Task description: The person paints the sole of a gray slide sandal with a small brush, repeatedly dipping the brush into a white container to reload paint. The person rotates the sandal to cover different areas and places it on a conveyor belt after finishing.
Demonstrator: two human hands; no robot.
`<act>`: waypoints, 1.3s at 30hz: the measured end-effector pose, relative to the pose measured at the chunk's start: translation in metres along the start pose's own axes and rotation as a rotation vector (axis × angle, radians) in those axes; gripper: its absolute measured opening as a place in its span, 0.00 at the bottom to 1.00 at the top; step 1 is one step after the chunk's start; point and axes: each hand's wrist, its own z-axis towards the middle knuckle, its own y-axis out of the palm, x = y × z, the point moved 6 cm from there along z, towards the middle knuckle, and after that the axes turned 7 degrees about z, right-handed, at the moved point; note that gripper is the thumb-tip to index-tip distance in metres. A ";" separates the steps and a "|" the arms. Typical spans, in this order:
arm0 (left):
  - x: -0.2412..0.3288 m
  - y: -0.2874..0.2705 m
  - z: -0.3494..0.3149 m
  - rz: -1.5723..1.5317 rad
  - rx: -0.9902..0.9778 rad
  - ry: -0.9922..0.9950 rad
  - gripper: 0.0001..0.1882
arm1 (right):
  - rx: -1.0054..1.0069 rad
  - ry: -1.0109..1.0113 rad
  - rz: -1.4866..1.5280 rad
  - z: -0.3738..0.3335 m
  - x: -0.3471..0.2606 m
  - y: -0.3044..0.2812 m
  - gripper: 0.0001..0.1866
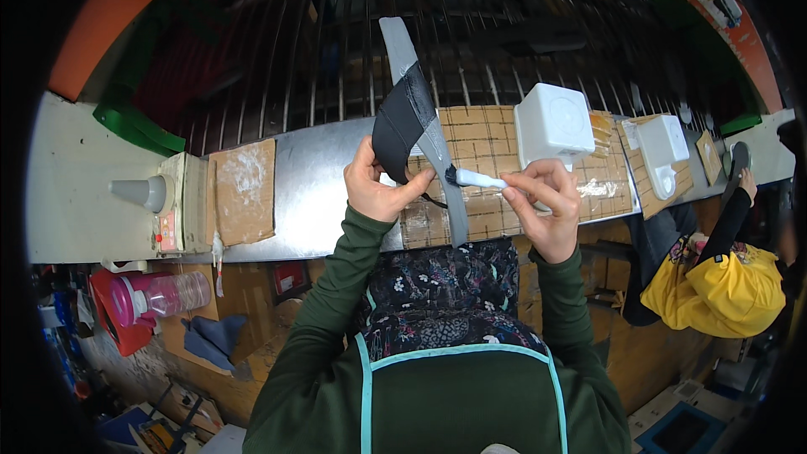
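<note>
My left hand (376,189) grips a sandal by its black upper (403,126), thumb on the near side and fingers behind it. The sandal is held up on edge, its long grey insole (456,214) running from far to near above the bench. In my right hand (546,202) a brush (479,179) with a white handle is pinched between thumb and fingers. Its dark bristles touch the grey insole just beside my left thumb. Beyond my right hand, a white square plastic container (555,122) stands on a cardboard sheet (483,130).
Behind the metal bench (315,172) runs a conveyor of metal rods (286,92). Cardboard (244,189) and a grey cone (139,193) are at left, above a pink-lidded bottle (172,296). A co-worker in yellow (719,286) sits at right beside another white container (660,141).
</note>
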 end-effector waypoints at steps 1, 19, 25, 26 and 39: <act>0.001 0.000 0.001 -0.001 0.000 0.006 0.26 | 0.001 0.001 0.007 0.000 0.000 0.000 0.11; 0.006 -0.007 0.024 -0.014 0.001 -0.004 0.23 | -0.023 -0.019 0.009 0.005 -0.003 0.000 0.10; 0.006 -0.009 0.035 0.008 0.008 -0.021 0.23 | -0.014 -0.046 -0.030 0.007 -0.007 -0.002 0.09; 0.006 -0.009 0.037 0.012 0.006 -0.030 0.23 | -0.010 -0.045 -0.012 0.007 -0.007 -0.002 0.09; 0.003 -0.004 0.058 -0.156 0.047 -0.119 0.19 | 0.070 -0.087 -0.027 0.014 -0.009 -0.006 0.10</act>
